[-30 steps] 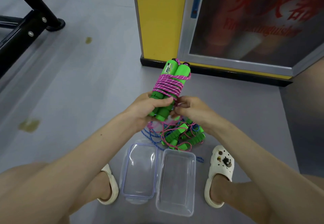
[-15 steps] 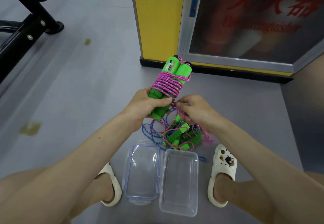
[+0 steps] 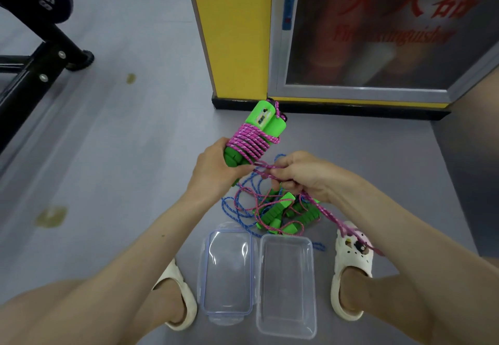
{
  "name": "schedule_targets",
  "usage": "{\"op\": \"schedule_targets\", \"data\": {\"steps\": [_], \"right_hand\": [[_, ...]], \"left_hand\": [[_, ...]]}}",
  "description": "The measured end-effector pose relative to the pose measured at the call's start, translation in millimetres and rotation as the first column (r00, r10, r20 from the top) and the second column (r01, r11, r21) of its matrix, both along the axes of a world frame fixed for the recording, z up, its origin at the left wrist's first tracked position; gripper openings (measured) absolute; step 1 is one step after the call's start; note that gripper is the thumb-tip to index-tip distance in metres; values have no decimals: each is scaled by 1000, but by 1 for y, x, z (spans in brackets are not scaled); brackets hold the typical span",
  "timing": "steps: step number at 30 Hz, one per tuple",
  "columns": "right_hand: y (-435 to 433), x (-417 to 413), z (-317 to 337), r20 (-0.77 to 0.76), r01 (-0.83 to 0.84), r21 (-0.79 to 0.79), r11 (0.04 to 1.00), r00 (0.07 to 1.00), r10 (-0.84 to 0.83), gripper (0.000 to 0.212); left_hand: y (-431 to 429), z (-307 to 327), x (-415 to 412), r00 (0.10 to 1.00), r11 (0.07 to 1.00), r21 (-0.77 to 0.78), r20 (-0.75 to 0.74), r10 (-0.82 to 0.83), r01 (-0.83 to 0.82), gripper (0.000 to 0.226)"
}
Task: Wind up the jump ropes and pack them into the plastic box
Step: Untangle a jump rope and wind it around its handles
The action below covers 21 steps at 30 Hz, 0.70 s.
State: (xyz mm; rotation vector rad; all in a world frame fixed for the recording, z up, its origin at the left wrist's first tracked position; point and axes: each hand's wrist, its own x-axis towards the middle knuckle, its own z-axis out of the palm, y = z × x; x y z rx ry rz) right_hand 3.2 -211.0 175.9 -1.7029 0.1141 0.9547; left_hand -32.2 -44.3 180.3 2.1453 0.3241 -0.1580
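Observation:
My left hand (image 3: 216,170) grips the lower ends of two green jump rope handles (image 3: 263,120) held together, with pink rope (image 3: 249,143) coiled round their middle. My right hand (image 3: 302,175) pinches the free length of that pink rope, which trails down past my wrist toward my right shoe. On the floor below my hands lies a tangle of more green handles with pink and blue rope (image 3: 280,211). The clear plastic box (image 3: 286,285) stands open and empty between my feet, its lid (image 3: 228,270) lying to its left.
A yellow pillar (image 3: 235,34) and a glazed fire extinguisher cabinet (image 3: 378,34) rise just beyond the ropes. A black metal frame (image 3: 35,61) stands at the far left. My white shoes (image 3: 352,269) flank the box on the grey floor.
My right hand has pulled the loose pink rope out to the right and down, so it now runs taut from the coil. The handle bundle has tilted further left.

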Motion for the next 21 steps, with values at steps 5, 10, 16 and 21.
{"op": "schedule_targets", "data": {"steps": [5,10,16,21], "right_hand": [[6,-5,2,97,-61,-88,994,993,70,25],[10,-6,-1,183,80,-45,996,980,-71,29],[11,-6,1,68,137,17,990,988,-138,27],[17,-9,-1,129,2,5,1000,992,-3,19]], "left_hand": [[-8,-7,-4,1000,985,175,24,-12,7,42],[-13,-5,-6,995,943,326,56,-83,60,51],[-14,-5,-10,989,920,382,76,-127,89,52],[-17,-9,-12,981,830,557,140,-134,34,45]]}}
